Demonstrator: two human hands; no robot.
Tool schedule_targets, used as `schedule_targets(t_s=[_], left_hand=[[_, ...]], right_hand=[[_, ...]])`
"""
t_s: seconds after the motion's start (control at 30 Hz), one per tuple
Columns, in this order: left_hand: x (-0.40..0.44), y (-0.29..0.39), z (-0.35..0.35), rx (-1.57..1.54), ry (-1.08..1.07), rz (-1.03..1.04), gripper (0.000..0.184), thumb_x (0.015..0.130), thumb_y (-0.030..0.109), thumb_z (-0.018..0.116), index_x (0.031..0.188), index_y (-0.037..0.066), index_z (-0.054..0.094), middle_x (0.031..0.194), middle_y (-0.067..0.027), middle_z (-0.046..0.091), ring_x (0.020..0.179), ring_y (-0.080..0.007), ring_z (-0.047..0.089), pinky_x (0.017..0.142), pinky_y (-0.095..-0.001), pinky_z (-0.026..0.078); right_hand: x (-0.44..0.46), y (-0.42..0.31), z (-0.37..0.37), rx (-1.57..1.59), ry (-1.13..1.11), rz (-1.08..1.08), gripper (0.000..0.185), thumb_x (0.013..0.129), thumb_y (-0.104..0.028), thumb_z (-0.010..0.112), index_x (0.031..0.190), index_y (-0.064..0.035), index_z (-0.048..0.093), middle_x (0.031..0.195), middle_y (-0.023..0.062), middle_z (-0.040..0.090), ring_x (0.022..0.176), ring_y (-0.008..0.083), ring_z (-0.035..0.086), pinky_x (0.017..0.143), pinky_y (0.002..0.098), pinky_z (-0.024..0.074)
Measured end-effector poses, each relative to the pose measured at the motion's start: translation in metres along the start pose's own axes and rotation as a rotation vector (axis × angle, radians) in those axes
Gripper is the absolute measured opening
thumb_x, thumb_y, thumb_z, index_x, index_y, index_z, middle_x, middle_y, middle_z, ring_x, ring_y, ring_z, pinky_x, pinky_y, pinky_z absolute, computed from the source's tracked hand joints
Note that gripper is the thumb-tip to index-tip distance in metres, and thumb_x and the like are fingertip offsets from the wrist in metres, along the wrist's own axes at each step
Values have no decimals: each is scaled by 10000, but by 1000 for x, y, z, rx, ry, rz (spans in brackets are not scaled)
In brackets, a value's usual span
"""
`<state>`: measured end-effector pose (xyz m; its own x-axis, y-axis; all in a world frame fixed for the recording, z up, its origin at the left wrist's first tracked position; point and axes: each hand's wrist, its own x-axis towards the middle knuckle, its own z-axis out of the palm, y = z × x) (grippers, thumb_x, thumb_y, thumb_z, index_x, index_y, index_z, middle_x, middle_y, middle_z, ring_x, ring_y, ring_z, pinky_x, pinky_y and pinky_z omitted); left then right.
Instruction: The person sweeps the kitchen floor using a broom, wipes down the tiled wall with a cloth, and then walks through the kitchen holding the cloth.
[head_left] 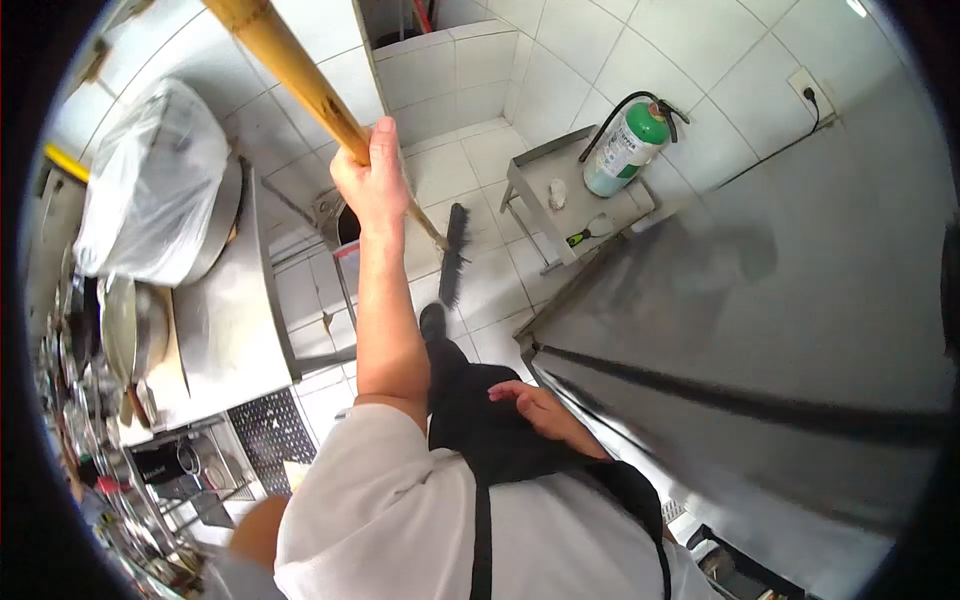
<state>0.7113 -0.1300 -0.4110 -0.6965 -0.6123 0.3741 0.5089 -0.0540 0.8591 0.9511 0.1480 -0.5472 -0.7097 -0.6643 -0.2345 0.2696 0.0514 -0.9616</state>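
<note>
My left hand (372,185) is closed around the wooden handle of a broom (300,82), my arm stretched out forward. The handle slants from the upper left down past my wrist to a dark bristled broom head (454,255). That head rests on the white tiled floor (490,275), just ahead of my dark shoe (432,321). Close to my black apron (480,400), my right hand (532,405) hangs with loosely stretched fingers and nothing in it.
A metal stand (545,180) carries a green-topped cylinder (625,150) and a scraper (590,232). A large grey metal surface (740,330) fills the right. On the left, a steel table (225,320) holds a plastic-covered bulky object (155,185) and pans (130,325).
</note>
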Motion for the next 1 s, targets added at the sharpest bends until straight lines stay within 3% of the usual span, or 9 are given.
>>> schedule_targets(t_s=[0.17,0.3,0.4,0.53,0.6,0.77,0.87,0.97,1.0], left_hand=[[61,-72,2,87,-83,-75,465,909,236,692,572,99,402,545,66,384,527,-49,324,458,-255,261],[105,-105,28,53,-165,-145,457,903,213,697,577,88,401,553,70,369,540,-50,315,463,-256,253],[134,-117,48,41,-218,-165,426,900,187,691,586,82,423,553,68,383,538,-48,328,463,-253,261],[163,-133,81,-20,-283,-199,383,894,143,675,594,71,448,551,60,418,532,-43,357,462,-244,280],[177,-149,101,18,-344,-197,320,884,101,644,636,89,443,569,46,371,483,-66,338,453,-263,328],[203,-186,158,-158,-449,-310,341,894,99,643,613,67,452,551,34,416,493,-62,408,448,-247,317],[216,-221,180,-139,-462,-393,258,907,80,590,685,61,462,569,16,409,491,-101,391,468,-283,337],[240,-257,198,-124,-398,-415,204,918,99,543,733,63,467,571,4,381,490,-134,369,494,-315,352],[253,-265,208,-105,-374,-416,208,919,112,537,731,68,460,567,2,367,486,-133,356,495,-313,346]], right_hand=[[59,-13,-18,102,217,79,666,994,-577,318,1249,-8,551,1186,125,617,1143,217,564,1008,350,402],[112,-36,-41,134,638,360,613,1024,-516,308,1218,7,561,1143,144,635,1098,232,595,997,360,437],[141,-23,-66,114,711,384,443,1021,-387,447,1169,6,586,1094,121,653,1036,196,615,931,336,474],[179,14,-111,174,851,440,364,955,-330,602,1099,4,613,970,62,662,880,144,614,812,298,496],[201,35,-143,186,900,451,328,949,-321,606,1034,-5,622,886,42,648,790,127,594,749,286,490],[273,67,-253,205,1082,372,289,925,-276,615,997,4,622,834,41,641,739,133,585,721,283,484],[317,97,-326,-170,1163,447,339,910,-272,620,1090,14,601,915,117,661,827,222,620,779,352,491],[356,153,-396,-459,1200,506,421,901,-271,617,1212,6,556,1126,210,625,996,332,614,877,420,472],[372,159,-416,-508,1116,515,434,897,-264,618,1238,-6,542,1189,223,589,1050,350,589,909,426,460]])
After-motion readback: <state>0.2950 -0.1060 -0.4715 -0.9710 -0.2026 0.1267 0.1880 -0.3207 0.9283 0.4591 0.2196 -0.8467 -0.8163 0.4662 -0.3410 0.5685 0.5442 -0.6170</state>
